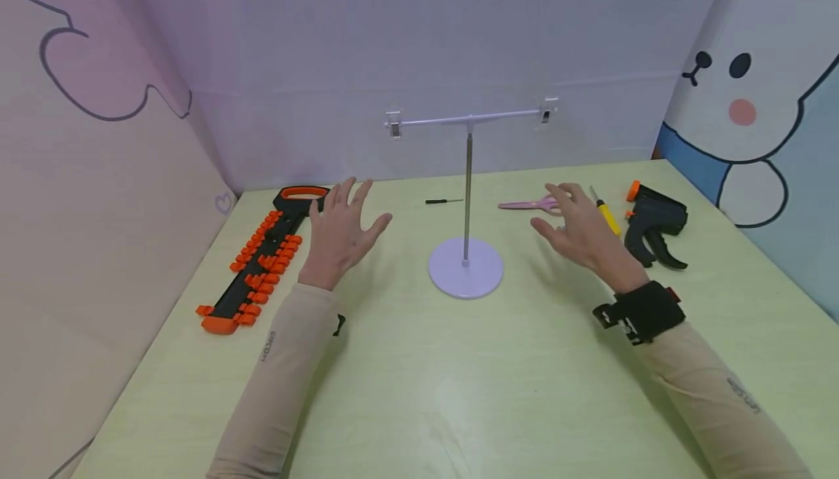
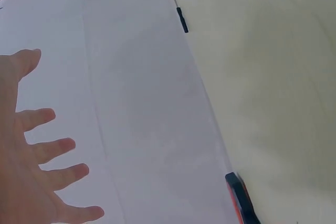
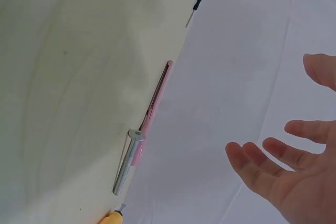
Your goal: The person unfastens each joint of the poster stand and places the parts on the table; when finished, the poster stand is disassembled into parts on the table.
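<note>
Both hands hover over the pale green table with fingers spread, and neither holds anything. My left hand hangs just right of a black and orange tool rack. My right hand is above pink scissors and a yellow screwdriver. A white T-shaped stand rises between the hands. A steel bolt lies beside the scissors.
A small black screwdriver lies behind the stand near the back wall. A black clamp with an orange knob sits at the far right. Printed panels wall in the table on three sides.
</note>
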{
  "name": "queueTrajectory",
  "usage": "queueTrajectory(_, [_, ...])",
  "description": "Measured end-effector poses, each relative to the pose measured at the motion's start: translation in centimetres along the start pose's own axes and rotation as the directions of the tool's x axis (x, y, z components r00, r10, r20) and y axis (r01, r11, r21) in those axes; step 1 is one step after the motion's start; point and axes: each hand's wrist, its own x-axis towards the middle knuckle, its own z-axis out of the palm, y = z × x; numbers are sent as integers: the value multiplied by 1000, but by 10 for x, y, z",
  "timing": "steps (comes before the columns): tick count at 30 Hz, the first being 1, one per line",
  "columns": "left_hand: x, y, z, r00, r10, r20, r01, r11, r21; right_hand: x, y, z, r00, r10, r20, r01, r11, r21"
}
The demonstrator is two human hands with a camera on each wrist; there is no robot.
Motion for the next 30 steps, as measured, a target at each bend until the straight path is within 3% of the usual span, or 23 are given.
queueTrajectory(8, [-1,4,-24,991,46,-123,-52,998,-45,-1,-7,-5,1000,-2,12,1,996,93])
queueTrajectory(14, [-1,7,-47,964,119,-239,-140,987,-76,-1,-13,-6,1000,15,10,-17,977,214])
queueTrajectory(21, [4,12,-75,943,154,-296,-191,976,-101,-2,-21,-6,1000,31,-5,-28,948,318])
queueTrajectory(26, [11,18,-97,910,204,-362,-261,959,-115,-2,-26,-8,998,16,-53,3,940,342])
queueTrajectory(30, [17,24,-114,865,285,-413,-346,935,-81,0,-33,-8,997,-11,-78,40,925,377])
